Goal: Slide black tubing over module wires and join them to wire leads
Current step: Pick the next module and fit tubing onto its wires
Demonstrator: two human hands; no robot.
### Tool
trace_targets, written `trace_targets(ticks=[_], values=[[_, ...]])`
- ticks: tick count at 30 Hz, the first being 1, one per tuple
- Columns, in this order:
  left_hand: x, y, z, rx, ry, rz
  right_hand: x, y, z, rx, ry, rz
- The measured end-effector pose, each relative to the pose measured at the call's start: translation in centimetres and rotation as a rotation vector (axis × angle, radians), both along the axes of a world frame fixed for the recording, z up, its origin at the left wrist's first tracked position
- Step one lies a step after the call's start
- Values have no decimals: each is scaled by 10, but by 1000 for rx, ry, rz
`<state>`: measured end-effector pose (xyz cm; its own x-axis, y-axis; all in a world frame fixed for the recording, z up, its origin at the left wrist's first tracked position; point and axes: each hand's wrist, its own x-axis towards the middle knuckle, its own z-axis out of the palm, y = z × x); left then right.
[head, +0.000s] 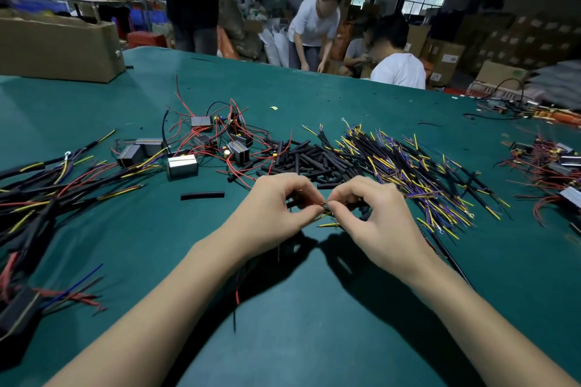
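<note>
My left hand point(273, 207) and my right hand point(377, 217) meet fingertip to fingertip above the green table point(314, 339). Both pinch thin wire ends point(325, 206) between thumb and forefinger; a red wire runs under my left hand and a black-sleeved lead with yellow ends point(328, 223) hangs below my right. Behind the hands lies a heap of short black tubing pieces point(308, 160). A loose tubing piece point(202, 195) lies left of my left hand. Small modules with red wires point(220, 138) sit farther back. What my left palm holds is hidden.
A fan of black leads with yellow and purple ends point(418, 173) spreads to the right. Joined cables point(47, 185) pile at the left. More modules point(553, 166) lie at the far right. A cardboard box point(59, 47) stands back left. Several people work beyond the table.
</note>
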<state>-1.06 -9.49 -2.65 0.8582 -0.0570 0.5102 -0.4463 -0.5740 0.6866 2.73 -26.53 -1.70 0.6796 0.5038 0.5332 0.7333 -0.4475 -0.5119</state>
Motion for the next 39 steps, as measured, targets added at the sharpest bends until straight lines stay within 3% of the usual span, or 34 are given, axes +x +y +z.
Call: trace_targets(ticks=[7,13,16,22,25,27,33,36,39], values=[[1,5,2,195,-228,-54,6,-7,9,57,373,117],[-1,3,2,247,-217,18,5,-6,6,50,299,77],[-2,2,2,197,-153,50,4,-5,4,19,121,48],[0,-1,7,-159,302,3,2,-3,-2,-320,-717,-105],[1,6,8,-283,456,-39,1,0,-5,-333,-921,-171],[0,6,7,-309,436,-38,0,2,-5,-232,-796,-154],[1,-2,0,-257,215,46,0,1,-6,117,20,-20],[1,-4,0,-188,160,67,4,-1,-2,187,226,9],[0,-6,0,-157,152,65,6,-2,-3,181,296,19]])
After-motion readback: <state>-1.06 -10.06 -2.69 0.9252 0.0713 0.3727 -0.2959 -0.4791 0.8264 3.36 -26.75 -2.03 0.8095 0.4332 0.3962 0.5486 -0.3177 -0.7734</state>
